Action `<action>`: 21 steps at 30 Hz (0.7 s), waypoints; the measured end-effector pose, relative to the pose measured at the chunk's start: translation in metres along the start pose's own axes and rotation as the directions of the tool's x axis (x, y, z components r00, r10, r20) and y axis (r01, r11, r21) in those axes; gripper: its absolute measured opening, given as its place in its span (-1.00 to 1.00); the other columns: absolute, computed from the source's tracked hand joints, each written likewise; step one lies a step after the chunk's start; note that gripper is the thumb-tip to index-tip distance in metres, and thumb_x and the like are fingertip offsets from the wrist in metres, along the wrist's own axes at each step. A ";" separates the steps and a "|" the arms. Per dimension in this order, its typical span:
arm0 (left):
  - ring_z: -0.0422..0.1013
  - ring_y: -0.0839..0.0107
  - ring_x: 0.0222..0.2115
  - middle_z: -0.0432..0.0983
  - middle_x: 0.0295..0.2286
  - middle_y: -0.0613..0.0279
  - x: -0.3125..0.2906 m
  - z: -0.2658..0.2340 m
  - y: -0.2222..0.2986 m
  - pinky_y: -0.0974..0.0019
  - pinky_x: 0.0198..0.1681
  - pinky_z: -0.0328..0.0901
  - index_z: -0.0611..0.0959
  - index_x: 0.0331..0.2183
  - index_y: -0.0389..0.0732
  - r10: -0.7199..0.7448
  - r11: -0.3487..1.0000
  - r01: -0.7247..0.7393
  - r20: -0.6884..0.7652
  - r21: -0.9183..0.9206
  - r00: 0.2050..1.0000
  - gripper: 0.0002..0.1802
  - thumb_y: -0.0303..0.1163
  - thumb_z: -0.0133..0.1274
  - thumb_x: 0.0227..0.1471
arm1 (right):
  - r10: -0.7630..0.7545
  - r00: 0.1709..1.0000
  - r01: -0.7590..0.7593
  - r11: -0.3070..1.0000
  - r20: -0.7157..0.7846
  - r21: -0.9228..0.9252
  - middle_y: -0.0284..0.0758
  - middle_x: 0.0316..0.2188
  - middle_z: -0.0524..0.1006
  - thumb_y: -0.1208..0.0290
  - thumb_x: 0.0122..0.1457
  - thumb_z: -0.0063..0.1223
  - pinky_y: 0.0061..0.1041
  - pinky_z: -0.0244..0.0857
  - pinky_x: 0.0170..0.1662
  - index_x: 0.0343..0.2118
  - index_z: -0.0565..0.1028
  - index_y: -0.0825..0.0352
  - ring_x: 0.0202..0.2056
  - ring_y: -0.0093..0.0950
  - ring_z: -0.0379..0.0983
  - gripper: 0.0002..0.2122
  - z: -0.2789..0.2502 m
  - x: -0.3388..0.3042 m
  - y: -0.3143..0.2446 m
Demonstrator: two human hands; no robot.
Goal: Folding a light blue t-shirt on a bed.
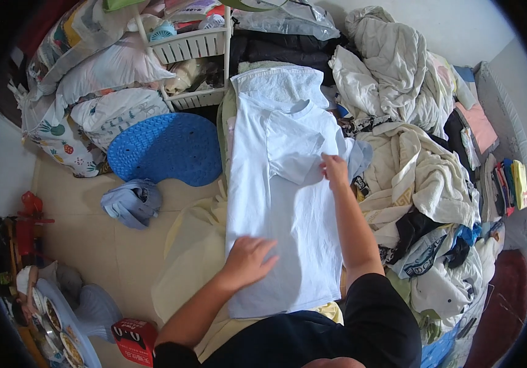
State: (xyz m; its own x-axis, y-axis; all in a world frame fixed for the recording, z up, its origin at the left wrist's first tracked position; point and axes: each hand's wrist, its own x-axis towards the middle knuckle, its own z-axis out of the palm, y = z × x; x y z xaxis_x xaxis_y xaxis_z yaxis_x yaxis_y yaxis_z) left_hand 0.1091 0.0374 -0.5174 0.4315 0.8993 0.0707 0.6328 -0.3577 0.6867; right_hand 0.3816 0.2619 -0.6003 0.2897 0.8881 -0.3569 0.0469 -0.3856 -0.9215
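A white T-shirt [294, 245] lies lengthwise before me, its collar at the far end and its hem near my body. The left part is folded inward, with a short sleeve lying across the middle. My right hand [336, 170] has its fingers closed on the shirt by its right edge, near the sleeve's end. Over the shirt's lower left side is my left hand [250, 264], slightly blurred, with the fingers apart and nothing in them. A white towel-like cloth [285, 80] shows beyond the collar.
Rumpled cream bedding [423, 159] and mixed clothes pile up on the right. Left of the shirt are a blue mat [165, 149] and a crumpled blue-grey garment [131, 203] on the floor. A white rack [190, 49], stuffed bags [116, 67] and a red box [134, 341] stand around.
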 end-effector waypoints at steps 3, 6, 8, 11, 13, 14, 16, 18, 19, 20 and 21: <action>0.37 0.13 -0.15 0.47 -0.21 0.11 0.081 0.010 -0.017 0.11 -0.06 0.22 0.58 -0.25 -0.21 0.129 0.990 -0.120 -0.119 0.080 0.985 -0.70 -0.35 0.13 -0.12 | -0.005 0.999 0.005 1.000 -0.051 -0.009 -0.40 -0.62 0.42 0.20 0.03 0.14 -0.60 0.06 -0.65 -0.43 0.47 0.37 -0.70 -0.62 0.23 -0.72 -0.001 0.024 -0.021; 0.28 0.10 -0.05 0.38 -0.10 0.12 0.149 0.033 -0.053 0.08 0.01 0.16 0.59 -0.24 -0.18 0.187 0.961 -0.149 -0.152 0.231 0.970 -0.69 -0.38 0.12 -0.13 | 0.034 0.999 -0.034 0.999 -0.011 -0.028 -0.41 -0.64 0.40 0.18 0.03 0.16 -0.60 0.05 -0.65 -0.46 0.47 0.35 -0.69 -0.63 0.21 -0.71 0.009 0.041 -0.029; 0.22 0.07 0.00 0.35 -0.06 0.12 0.173 0.041 -0.069 0.05 0.05 0.12 0.59 -0.22 -0.14 0.171 0.948 -0.127 -0.128 0.293 0.977 -0.68 -0.37 0.12 -0.12 | 0.075 0.996 -0.075 0.997 0.046 -0.016 -0.42 -0.65 0.40 0.18 0.02 0.17 -0.60 0.05 -0.64 -0.49 0.47 0.34 -0.69 -0.63 0.20 -0.72 0.016 0.048 -0.032; 0.04 0.02 0.13 0.21 0.08 0.09 0.183 0.051 -0.076 -0.08 0.16 -0.05 0.58 -0.11 0.01 0.069 0.937 -0.080 0.046 0.340 0.997 -0.62 -0.31 0.08 -0.05 | 0.096 0.995 -0.096 0.995 0.018 0.038 -0.38 -0.67 0.42 0.25 -0.02 0.22 -0.57 0.15 -0.61 -0.51 0.51 0.46 -0.67 -0.58 0.28 -0.70 0.022 0.059 -0.031; -0.09 0.04 0.21 0.04 0.18 0.09 0.178 0.058 -0.072 -0.11 0.22 -0.16 0.53 -0.03 0.07 0.019 0.917 -0.085 0.172 0.389 0.985 -0.58 -0.24 0.02 0.01 | -0.019 0.994 0.033 0.991 -0.105 0.132 -0.36 -0.65 0.45 0.29 -0.02 0.22 -0.60 0.20 -0.53 -0.47 0.53 0.49 -0.61 -0.58 0.32 -0.72 0.025 0.069 -0.023; -0.18 0.09 0.24 -0.07 0.22 0.16 0.178 0.058 -0.070 -0.13 0.24 -0.25 0.49 0.01 0.11 -0.039 0.913 -0.073 0.265 0.402 0.964 -0.58 -0.21 -0.03 0.05 | -0.015 0.994 0.029 0.991 -0.105 0.132 -0.36 -0.65 0.45 0.29 -0.02 0.22 -0.60 0.20 -0.53 -0.47 0.53 0.49 -0.61 -0.58 0.32 -0.72 0.024 0.075 -0.019; -0.18 0.14 0.25 -0.07 0.23 0.18 0.175 0.059 -0.071 -0.12 0.25 -0.26 0.49 0.01 0.10 -0.003 0.915 -0.101 0.257 0.390 0.966 -0.58 -0.23 -0.03 0.06 | -0.074 0.981 0.103 0.982 -0.180 0.156 -0.34 -0.62 0.49 0.34 -0.02 0.19 -0.55 0.26 -0.46 -0.42 0.55 0.48 -0.57 -0.54 0.38 -0.75 0.019 0.088 -0.010; -0.19 0.18 0.25 -0.07 0.23 0.21 0.172 0.061 -0.071 -0.11 0.25 -0.28 0.48 0.02 0.10 0.038 0.918 -0.132 0.247 0.375 0.968 -0.57 -0.25 -0.03 0.06 | -0.120 0.958 0.130 0.991 -0.262 0.023 -0.31 -0.61 0.51 0.38 -0.02 0.17 -0.50 0.27 -0.45 -0.42 0.56 0.47 -0.57 -0.51 0.39 -0.79 0.015 0.092 0.006; -0.10 0.18 0.23 0.04 0.19 0.22 0.172 0.061 -0.074 -0.08 0.24 -0.22 0.50 -0.01 0.07 0.101 0.934 -0.162 0.201 0.317 0.974 -0.60 -0.27 -0.05 0.07 | -0.178 0.927 0.151 0.983 -0.330 -0.106 -0.28 -0.60 0.52 0.42 -0.03 0.15 -0.45 0.29 -0.43 -0.42 0.56 0.45 -0.57 -0.48 0.40 -0.82 0.016 0.093 0.012; -0.02 0.18 0.20 0.15 0.15 0.22 0.169 0.059 -0.081 -0.05 0.23 -0.17 0.52 -0.03 0.03 0.150 0.946 -0.186 0.149 0.267 0.977 -0.62 -0.30 -0.07 0.08 | -0.205 0.925 0.132 0.963 -0.319 -0.236 -0.22 -0.49 0.52 0.45 -0.01 0.09 -0.40 0.30 -0.31 -0.34 0.53 0.43 -0.45 -0.36 0.43 -0.81 0.022 0.086 0.009; -0.02 0.18 0.20 0.15 0.15 0.22 0.169 0.057 -0.088 -0.05 0.23 -0.17 0.52 -0.03 0.03 0.136 0.946 -0.172 0.145 0.277 0.980 -0.62 -0.30 -0.07 0.08 | -0.203 0.931 0.134 0.964 -0.304 -0.231 -0.22 -0.49 0.52 0.45 -0.01 0.09 -0.40 0.30 -0.31 -0.34 0.53 0.43 -0.45 -0.36 0.43 -0.81 0.028 0.078 0.006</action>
State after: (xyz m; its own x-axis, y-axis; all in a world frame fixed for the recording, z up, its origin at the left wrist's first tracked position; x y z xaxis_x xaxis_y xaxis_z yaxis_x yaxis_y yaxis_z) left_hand 0.1628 0.2061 -0.6064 0.6019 0.7965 0.0580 0.7020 -0.5623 0.4371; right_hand 0.3778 0.3364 -0.6377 0.5510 0.8287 -0.0987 0.3052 -0.3102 -0.9004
